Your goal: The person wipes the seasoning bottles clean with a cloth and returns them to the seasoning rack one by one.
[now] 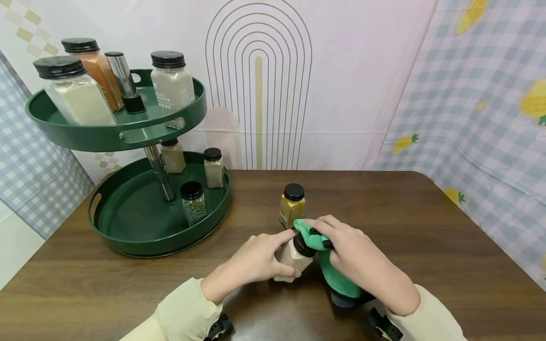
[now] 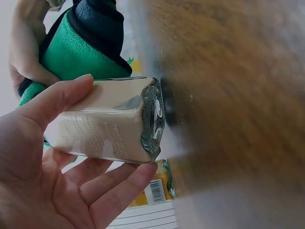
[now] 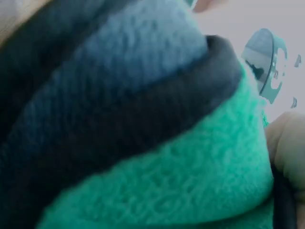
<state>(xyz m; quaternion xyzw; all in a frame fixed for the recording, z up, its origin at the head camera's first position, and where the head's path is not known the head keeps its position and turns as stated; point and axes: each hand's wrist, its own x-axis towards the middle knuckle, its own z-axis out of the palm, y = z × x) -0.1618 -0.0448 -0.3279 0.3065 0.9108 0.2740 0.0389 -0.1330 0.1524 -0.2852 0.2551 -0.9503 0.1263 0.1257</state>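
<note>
My left hand (image 1: 260,258) grips a square glass spice jar (image 1: 293,255) of pale powder, tilted, with its black lid toward the right. In the left wrist view the thumb and fingers hold the jar (image 2: 105,121) by its sides, its thick glass base toward the wood. A green cloth (image 1: 337,274) with dark edging is bunched in my right hand (image 1: 351,241), which presses it onto the lid. The cloth (image 3: 181,167) fills most of the right wrist view and hides most of that hand. Just behind stands a jar of yellow powder (image 1: 292,206) with a black lid.
A green two-tier stand (image 1: 158,248) occupies the left of the wooden table (image 1: 256,312). Large jars, including one of orange powder (image 1: 100,73), and a silver grinder (image 1: 124,80) are on its upper tier. Several small jars, one with green herbs (image 1: 194,206), are on the lower tier.
</note>
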